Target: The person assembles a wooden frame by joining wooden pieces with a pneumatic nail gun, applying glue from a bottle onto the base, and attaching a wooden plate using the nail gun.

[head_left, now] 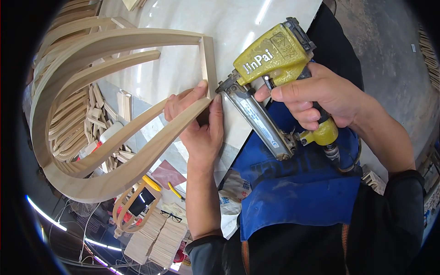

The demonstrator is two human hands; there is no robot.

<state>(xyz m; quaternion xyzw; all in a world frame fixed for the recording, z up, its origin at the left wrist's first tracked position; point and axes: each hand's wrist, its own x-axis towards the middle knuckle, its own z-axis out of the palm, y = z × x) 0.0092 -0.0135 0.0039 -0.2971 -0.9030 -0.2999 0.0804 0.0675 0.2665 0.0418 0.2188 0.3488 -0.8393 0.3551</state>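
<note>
A yellow nail gun (275,59) marked "JinPai" is in my right hand (321,94). My fingers wrap its grip, with the index finger near the trigger. Its nose points left and meets, or nearly meets, the corner of a curved wooden frame (87,185). My left hand (201,123) grips that frame where the end of a bent rail joins a straight crosspiece (208,64). The thumb and fingers press around the joint, and part of the palm is hidden behind the rail. The frame's U-shaped bend faces left.
A pale work table (183,23) lies under the frame. Several more curved wooden pieces (68,123) and loose wood scraps (96,110) are at the left. Lower down are a yellow-handled tool (151,183), glasses (171,216) and stacked wood strips (158,238). A blue apron (298,201) covers my front.
</note>
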